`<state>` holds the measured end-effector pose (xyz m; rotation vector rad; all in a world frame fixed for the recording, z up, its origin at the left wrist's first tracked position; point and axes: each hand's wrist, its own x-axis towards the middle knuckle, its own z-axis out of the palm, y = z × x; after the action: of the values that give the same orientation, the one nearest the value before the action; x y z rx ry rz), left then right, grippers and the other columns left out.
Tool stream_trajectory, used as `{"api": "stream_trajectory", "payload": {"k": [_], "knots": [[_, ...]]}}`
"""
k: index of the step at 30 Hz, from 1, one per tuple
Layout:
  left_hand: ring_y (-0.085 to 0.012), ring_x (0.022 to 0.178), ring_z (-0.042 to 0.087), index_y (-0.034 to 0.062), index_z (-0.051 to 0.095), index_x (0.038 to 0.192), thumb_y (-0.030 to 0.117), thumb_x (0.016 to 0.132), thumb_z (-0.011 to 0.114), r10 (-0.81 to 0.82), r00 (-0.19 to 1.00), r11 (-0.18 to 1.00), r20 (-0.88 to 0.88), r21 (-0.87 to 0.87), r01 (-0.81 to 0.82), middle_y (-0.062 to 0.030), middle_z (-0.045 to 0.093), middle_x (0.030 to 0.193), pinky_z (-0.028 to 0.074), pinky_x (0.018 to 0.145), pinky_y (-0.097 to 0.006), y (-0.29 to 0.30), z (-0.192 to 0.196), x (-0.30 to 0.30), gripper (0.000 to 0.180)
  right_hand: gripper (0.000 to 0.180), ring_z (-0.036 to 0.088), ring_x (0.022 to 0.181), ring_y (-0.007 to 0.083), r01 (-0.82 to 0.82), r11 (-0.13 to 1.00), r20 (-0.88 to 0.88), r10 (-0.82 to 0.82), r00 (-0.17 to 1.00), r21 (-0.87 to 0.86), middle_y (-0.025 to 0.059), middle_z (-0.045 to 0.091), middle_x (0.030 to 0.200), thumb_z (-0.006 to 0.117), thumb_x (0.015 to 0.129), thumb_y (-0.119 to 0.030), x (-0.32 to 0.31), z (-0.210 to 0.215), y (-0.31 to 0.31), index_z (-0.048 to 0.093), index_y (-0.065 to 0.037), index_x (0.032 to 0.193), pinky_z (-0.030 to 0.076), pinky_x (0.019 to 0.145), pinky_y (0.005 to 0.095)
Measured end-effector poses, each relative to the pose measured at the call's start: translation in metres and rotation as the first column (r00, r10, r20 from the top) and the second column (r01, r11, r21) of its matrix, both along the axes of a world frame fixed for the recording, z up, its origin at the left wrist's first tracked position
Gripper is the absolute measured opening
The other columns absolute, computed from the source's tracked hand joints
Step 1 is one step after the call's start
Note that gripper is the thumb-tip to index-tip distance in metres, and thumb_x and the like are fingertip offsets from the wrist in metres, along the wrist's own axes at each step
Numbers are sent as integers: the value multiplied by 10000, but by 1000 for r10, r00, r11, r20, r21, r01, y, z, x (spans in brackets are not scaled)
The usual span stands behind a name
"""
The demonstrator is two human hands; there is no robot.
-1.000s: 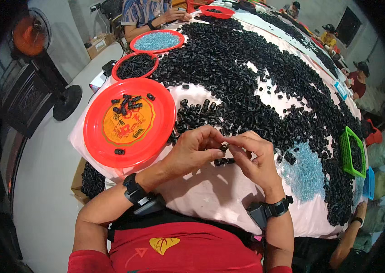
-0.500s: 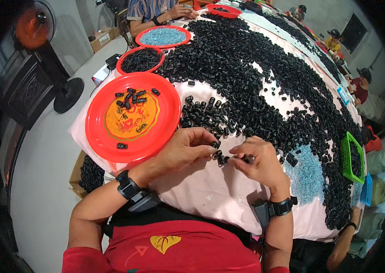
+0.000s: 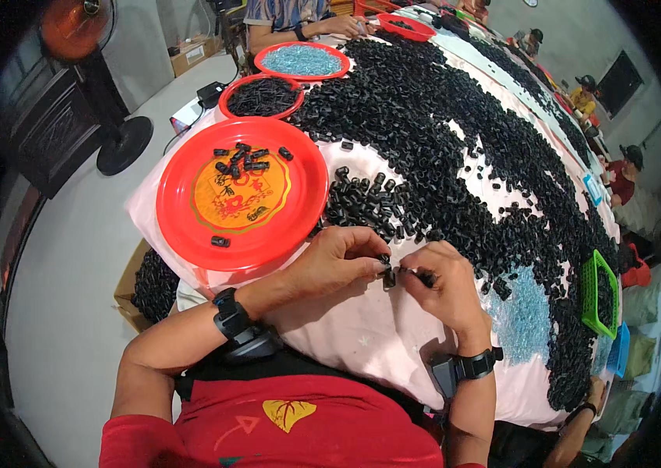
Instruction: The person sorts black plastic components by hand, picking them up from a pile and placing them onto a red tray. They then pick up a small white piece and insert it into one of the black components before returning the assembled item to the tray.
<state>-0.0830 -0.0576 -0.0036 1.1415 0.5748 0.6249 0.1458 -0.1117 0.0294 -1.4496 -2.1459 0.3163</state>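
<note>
In the head view, the person's left hand (image 3: 340,260) and right hand (image 3: 441,282) met over the pale pink cloth (image 3: 362,343) that covered the tabletop, just below the near edge of a vast heap of small black plastic pieces (image 3: 455,132). The left hand's grip was pressed together, fingertips pinching one small black piece (image 3: 386,265) at the spot where the two hands came closest. The right hand's grip was likewise closed, pinching a thin dark pin-like part (image 3: 416,273) whose tip pointed toward the piece in the left hand; whether the two parts touched could not be told. Both wrists bore black bands with small devices strapped on.

Just left of the hands lay a big red round tray (image 3: 190,226) with a yellow-orange centre, carrying a small cluster of black pieces near its far side and one stray piece near its near rim. Beyond it stood a smaller red tray (image 3: 229,87) full of black pieces, and farther still a red tray (image 3: 264,51) of pale blue pieces. A patch of pale blue pieces (image 3: 525,312) lay to the right of the hands, with a green basket (image 3: 584,273) beyond it at the tabletop's edge. Other people sat along the far side and right side.
</note>
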Motion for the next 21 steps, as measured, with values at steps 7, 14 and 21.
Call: {"api": "stream_trajectory", "payload": {"k": [7,14,21], "knots": [[-39,864,612,37,648,1163,68,969,684,-19,1000,995,3,100,19,26,667,974,510,715,-218,2,-6,2,199,143,650,734,115,116,968,-455,-208,866,-221,49,716,870,783,822,-28,-13,4,-6,755,-58,959,487,605,254],[-51,937,629,23,652,1166,75,965,704,-6,999,958,-43,286,18,4,693,1041,528,784,-236,6,-21,4,214,168,637,719,100,11,994,-407,-55,912,-109,52,726,883,772,855,-32,-19,3,-5,772,-60,1021,485,569,240],[-48,923,629,19,689,1118,91,961,721,-10,998,962,-56,274,25,3,703,1022,526,785,-230,4,-15,2,175,176,646,680,115,14,995,-365,-51,930,-103,75,744,883,753,851,-16,-15,0,-6,774,-53,1022,490,558,247]]}}
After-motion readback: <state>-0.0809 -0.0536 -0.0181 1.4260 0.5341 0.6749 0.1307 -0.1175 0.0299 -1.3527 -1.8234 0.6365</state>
